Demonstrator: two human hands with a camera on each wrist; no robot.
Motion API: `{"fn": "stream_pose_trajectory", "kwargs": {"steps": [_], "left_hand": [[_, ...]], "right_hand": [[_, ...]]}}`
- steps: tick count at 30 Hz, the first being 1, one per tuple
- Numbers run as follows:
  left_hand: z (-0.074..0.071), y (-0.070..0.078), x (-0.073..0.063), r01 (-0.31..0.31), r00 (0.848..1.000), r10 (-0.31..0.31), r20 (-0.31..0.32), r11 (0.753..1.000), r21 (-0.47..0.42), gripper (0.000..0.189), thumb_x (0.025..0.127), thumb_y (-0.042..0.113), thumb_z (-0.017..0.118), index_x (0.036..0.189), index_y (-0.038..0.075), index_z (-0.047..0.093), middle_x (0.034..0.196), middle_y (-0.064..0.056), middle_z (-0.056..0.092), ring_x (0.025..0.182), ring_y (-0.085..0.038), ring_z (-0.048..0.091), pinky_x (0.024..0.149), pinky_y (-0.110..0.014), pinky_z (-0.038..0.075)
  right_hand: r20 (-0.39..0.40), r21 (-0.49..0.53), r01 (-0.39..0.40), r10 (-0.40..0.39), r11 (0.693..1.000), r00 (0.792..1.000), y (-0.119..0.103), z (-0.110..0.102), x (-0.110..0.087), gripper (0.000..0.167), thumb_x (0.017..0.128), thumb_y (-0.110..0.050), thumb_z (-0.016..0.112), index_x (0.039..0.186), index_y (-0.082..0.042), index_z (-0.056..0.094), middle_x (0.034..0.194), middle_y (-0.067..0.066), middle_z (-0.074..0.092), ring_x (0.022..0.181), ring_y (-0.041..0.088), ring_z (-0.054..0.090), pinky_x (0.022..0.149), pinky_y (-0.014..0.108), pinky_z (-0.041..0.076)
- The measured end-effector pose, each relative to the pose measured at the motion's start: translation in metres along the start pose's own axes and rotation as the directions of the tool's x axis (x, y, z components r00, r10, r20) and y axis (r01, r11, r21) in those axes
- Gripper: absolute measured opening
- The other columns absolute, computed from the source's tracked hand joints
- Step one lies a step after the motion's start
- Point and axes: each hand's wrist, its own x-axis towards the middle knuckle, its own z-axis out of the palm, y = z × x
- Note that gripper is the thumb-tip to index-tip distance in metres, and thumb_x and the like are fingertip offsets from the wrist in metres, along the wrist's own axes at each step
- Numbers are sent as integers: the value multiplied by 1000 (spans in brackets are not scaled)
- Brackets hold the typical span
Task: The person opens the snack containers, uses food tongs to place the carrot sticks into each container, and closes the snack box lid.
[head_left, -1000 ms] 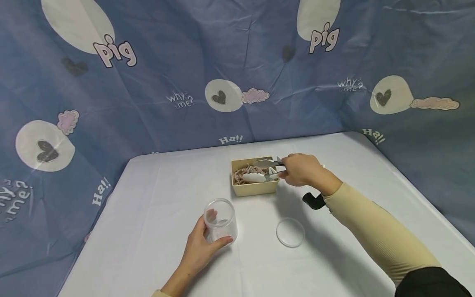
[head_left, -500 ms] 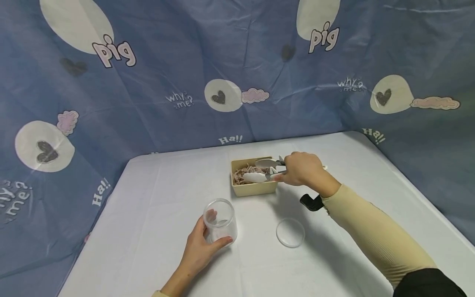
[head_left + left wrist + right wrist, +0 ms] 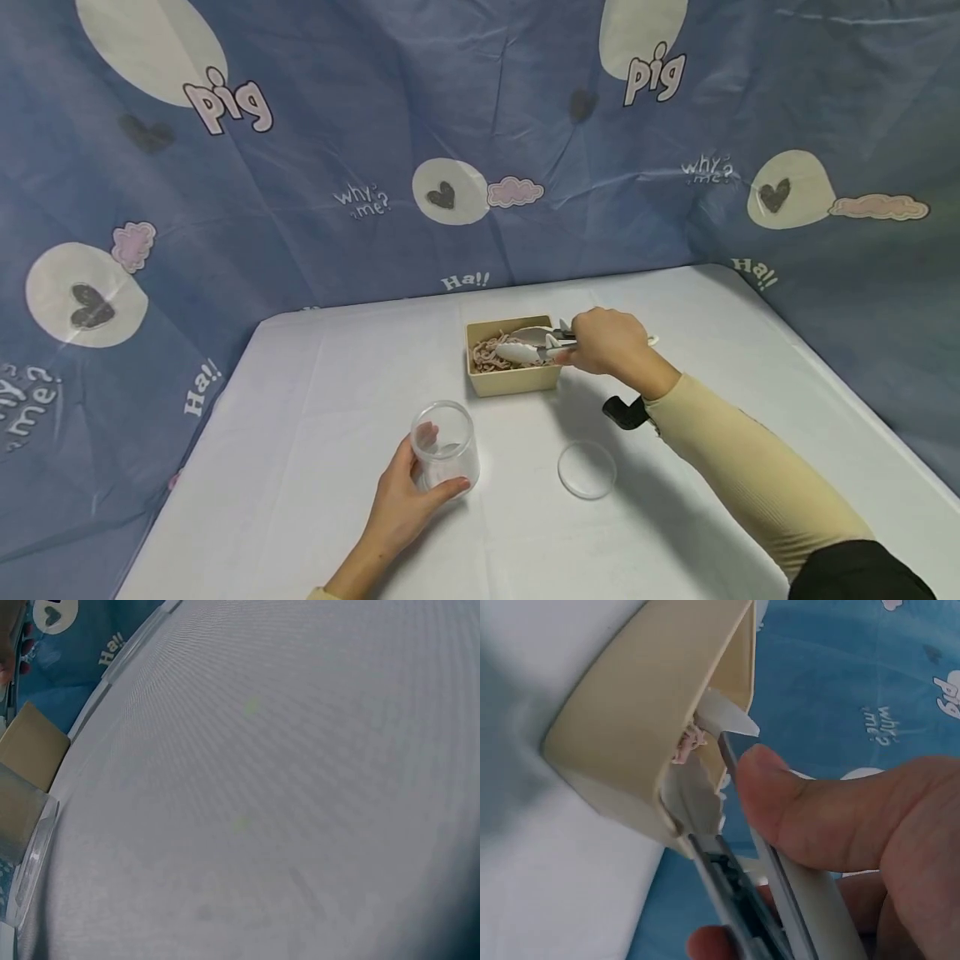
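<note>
My left hand (image 3: 405, 496) holds a clear, lidless jar (image 3: 444, 442) upright on the white cloth, thumb on its near side and fingers round its left. Part of the jar also shows at the left edge of the left wrist view. My right hand (image 3: 609, 340) grips a pair of tongs (image 3: 742, 862) with white tips and metal arms. The tong tips reach into a cream rectangular box (image 3: 513, 383), over brownish-pink shredded strands (image 3: 487, 354). In the right wrist view the strands (image 3: 688, 742) lie between the two parted tips.
A round, clear ring-shaped lid (image 3: 587, 470) lies flat on the white table (image 3: 337, 400), right of the jar. A blue printed curtain (image 3: 300, 167) hangs behind the table. A black piece (image 3: 626, 412) sticks out under the right wrist.
The tong tips have drawn closer together over the strands, and my right hand has shifted slightly. My left hand and the jar stay in place.
</note>
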Motion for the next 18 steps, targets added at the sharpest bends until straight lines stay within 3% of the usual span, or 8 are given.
{"fn": "stream_pose_trajectory", "kwargs": {"steps": [7, 13, 18], "left_hand": [[0, 0, -1, 5, 1000, -5, -1, 1000, -5, 92, 70, 30, 90, 146, 12, 41, 143, -12, 54, 137, -32, 50, 118, -47, 38], [0, 0, 0, -1, 1000, 1, 5, 1000, -12, 92, 70, 30, 89, 146, 12, 40, 144, -11, 53, 137, -32, 50, 118, -46, 38], [1, 1, 1, 2, 1000, -2, -2, 1000, 0, 93, 70, 30, 90, 146, 12, 41, 143, -11, 54, 136, -31, 51, 118, -45, 38]], "right_hand": [[3, -6, 39, -39, 999, 999, 5, 0, -7, 44, 89, -58, 62, 87, -15, 65, 95, 4, 66, 81, 23, 62, 62, 43, 53], [3, -23, 19, -19, 1000, 1000, 0, -4, -7, 41, 87, -55, 67, 77, -15, 63, 89, 4, 66, 76, 23, 62, 57, 43, 53], [-18, 28, 5, -4, 1000, 1000, 3, -1, -7, 37, 85, -52, 70, 76, -17, 65, 83, 3, 66, 73, 22, 61, 55, 42, 52]]}}
